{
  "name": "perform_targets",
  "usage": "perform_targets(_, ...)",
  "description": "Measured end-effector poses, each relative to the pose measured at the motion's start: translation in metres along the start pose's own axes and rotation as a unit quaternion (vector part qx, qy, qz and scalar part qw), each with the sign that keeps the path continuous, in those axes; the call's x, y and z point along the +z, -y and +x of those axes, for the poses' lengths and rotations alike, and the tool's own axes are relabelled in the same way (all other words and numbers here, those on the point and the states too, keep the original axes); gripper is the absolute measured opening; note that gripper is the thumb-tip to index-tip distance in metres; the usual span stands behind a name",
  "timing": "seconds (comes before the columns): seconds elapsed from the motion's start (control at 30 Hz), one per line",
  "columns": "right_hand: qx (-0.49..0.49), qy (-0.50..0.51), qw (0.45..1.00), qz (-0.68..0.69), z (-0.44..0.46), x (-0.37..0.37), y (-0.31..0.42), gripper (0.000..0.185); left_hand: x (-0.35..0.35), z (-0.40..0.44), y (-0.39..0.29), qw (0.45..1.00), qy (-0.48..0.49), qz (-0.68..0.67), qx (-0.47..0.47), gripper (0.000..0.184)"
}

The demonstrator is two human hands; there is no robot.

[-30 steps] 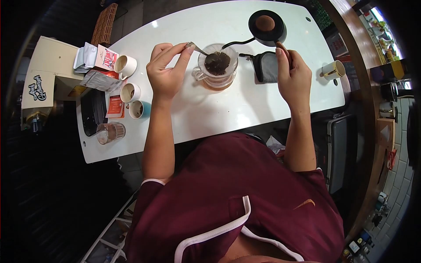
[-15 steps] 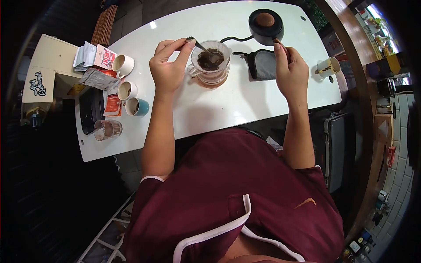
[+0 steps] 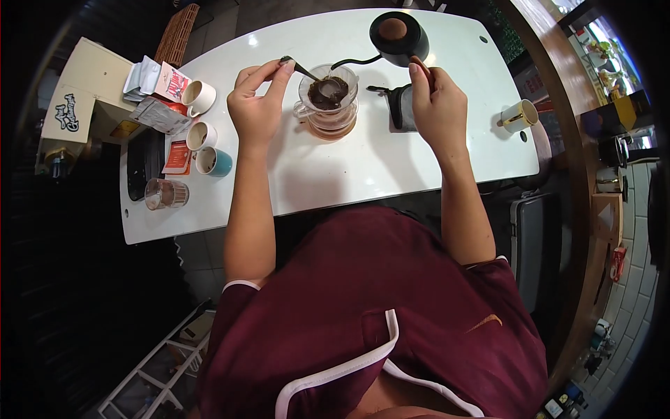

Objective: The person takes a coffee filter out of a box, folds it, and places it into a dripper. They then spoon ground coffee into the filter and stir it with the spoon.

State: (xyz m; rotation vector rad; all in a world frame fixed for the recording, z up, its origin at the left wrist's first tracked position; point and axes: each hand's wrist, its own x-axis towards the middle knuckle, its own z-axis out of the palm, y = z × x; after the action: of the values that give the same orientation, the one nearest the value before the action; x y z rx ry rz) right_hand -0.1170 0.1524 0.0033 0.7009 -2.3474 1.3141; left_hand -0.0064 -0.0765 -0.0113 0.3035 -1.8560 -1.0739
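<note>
Between the thumb and fingers of my left hand [image 3: 258, 101] is the handle of a dark spoon [image 3: 304, 70], its lower end down in the wet coffee grounds [image 3: 325, 96]. These grounds lie inside a clear coffee dripper [image 3: 305, 86], set on top of a glass server [image 3: 333, 126]. My right hand [image 3: 441, 110] is closed around the brown handle of a black gooseneck kettle [image 3: 412, 45], held to the right of the dripper. The kettle's thin spout reaches over the dripper's far rim; I cannot tell whether water is flowing.
A grey and black cloth pouch [image 3: 401, 112] lies by my right wrist. On the left stand a white mug [image 3: 199, 98], a white cup [image 3: 201, 136], a teal cup [image 3: 216, 163], a ribbed glass [image 3: 166, 194] and coffee bags [image 3: 162, 115]. A patterned mug [image 3: 519, 116] stands on the right.
The kettle and my right hand have moved left, with the spout tip now farther over the dripper. My left hand still holds the spoon in the grounds. The whole view has shifted slightly.
</note>
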Motion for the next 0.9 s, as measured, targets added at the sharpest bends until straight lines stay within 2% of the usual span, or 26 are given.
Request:
perform_targets(0.2, -0.021, 0.014, 0.999, 0.03, 0.005, 0.003, -0.004, 0.04, 0.002, -0.005, -0.009, 1.0, -0.023, 0.018, 0.008, 0.017)
perform_targets(0.27, -0.001, 0.043, 0.999, 0.012, 0.006, 0.002, -0.005, 0.04, 0.002, -0.006, -0.009, 0.999, -0.034, 0.026, 0.01, 0.018)
perform_targets(0.5, -0.021, 0.044, 0.999, 0.003, 0.016, 0.004, -0.015, 0.041, 0.005, -0.009, -0.003, 0.995, -0.082, 0.046, -0.012, 0.022)
perform_targets(0.7, 0.096, 0.101, 0.989, 0.053, 0.02, 0.006, -0.025, 0.05, 0.004, -0.01, -0.001, 0.991, -0.084, 0.078, -0.075, 0.027)
perform_targets(0.8, 0.139, 0.117, 0.98, 0.083, 0.017, 0.006, -0.042, 0.052, 0.006, -0.008, 0.005, 0.992, -0.074, 0.062, -0.078, 0.027)
perform_targets(0.87, 0.218, 0.142, 0.951, 0.167, 0.015, 0.006, -0.055, 0.052, 0.007, -0.008, 0.006, 0.992, -0.064, 0.079, -0.072, 0.027)
perform_targets(0.9, 0.219, 0.142, 0.951, 0.168, 0.013, 0.005, -0.062, 0.052, 0.007, -0.008, 0.005, 0.992, -0.053, 0.095, -0.068, 0.027)
